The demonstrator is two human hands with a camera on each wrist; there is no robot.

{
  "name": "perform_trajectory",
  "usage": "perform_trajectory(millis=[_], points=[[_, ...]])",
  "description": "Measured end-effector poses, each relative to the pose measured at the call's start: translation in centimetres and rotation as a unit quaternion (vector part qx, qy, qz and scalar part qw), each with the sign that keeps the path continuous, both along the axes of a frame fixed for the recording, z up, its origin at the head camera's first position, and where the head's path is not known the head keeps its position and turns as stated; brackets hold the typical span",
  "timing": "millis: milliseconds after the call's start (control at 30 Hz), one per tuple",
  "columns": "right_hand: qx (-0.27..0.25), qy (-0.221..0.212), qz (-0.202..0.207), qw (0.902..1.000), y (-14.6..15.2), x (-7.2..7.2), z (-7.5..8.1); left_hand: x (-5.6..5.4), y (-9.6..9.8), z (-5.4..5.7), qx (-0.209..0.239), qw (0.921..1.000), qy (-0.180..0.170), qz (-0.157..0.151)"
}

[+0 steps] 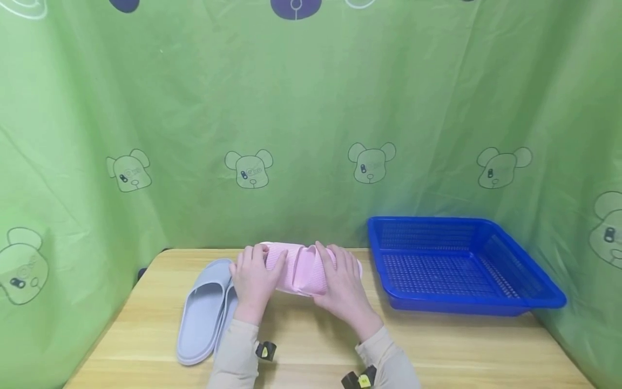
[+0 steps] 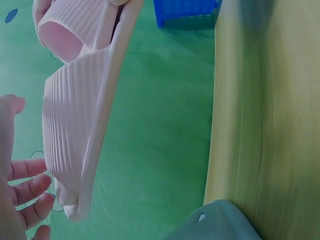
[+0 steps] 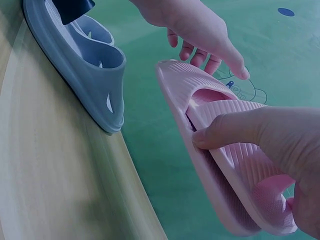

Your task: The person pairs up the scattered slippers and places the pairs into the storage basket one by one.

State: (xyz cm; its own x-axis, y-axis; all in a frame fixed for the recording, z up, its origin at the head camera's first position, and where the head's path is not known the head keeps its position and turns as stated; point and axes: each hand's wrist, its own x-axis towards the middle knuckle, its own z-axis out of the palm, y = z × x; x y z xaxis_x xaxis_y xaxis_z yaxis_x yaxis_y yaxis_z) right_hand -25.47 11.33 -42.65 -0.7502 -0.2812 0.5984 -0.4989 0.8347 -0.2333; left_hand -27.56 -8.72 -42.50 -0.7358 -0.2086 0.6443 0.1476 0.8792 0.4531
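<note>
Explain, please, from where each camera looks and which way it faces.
Head: worn on the head, faces forward and down at pink slippers and blue basket; left hand, right hand and sleeves show.
Left wrist: on that wrist, faces the pink slippers; left hand at left edge, part of right hand at top.
Right wrist: on that wrist, faces them; right hand at right edge, left hand at top.
Both wrist views share the pink and, partly, grey slippers.

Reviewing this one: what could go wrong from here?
The pink slippers could slide apart: they sit offset, and the right hand seems to do the gripping while the left hand has its fingers open. The left sleeve, overlapping the grey slippers in the head view, might nudge them.
</note>
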Motion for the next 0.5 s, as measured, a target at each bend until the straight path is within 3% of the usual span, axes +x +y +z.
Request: perform_trajectory(millis=[300,500], points=[[0.001,-0.005,0.0,1.0,0.9,0.0,0.6,0.1,-0.3,0.0,0.012,0.9988,0.047,-0.008],[0.007,-0.011,-0.013,0.9998,1.6,0.0,1.0,-0.1,-0.3,-0.1,0.017,0.998,0.06,-0.009]])
